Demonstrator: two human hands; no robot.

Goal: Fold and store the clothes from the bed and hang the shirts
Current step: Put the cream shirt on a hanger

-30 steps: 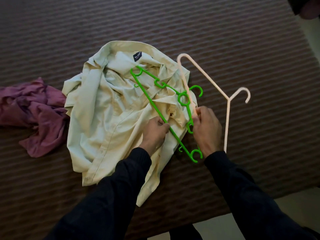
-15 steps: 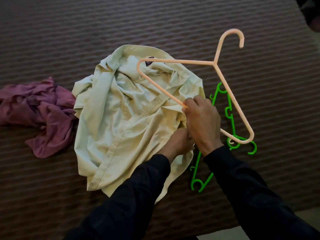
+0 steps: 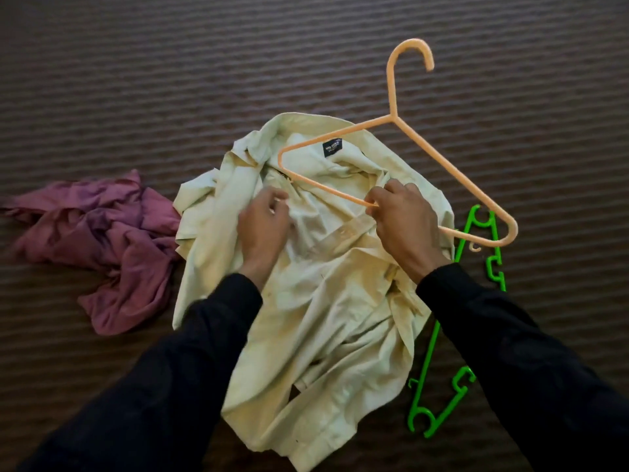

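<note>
A crumpled cream shirt (image 3: 326, 301) lies open on the brown striped bed (image 3: 170, 80), its dark collar label up. My right hand (image 3: 401, 226) grips the bottom bar of a peach plastic hanger (image 3: 442, 158), held above the shirt's collar with its hook pointing away from me. My left hand (image 3: 263, 226) is on the shirt's left front below the collar, fingers curled at the cloth; motion blur hides whether they pinch it. A green hanger (image 3: 439, 338) lies on the bed to the right of the shirt, partly behind my right arm.
A bunched purple garment (image 3: 102, 243) lies on the bed to the left of the shirt, touching its sleeve edge. Striped bedcover stretches far beyond the clothes and to the right.
My left hand moved from beside my right hand up to the shirt's left front. The peach hanger turned so its hook points further away. The green hanger was set aside earlier to the right.
</note>
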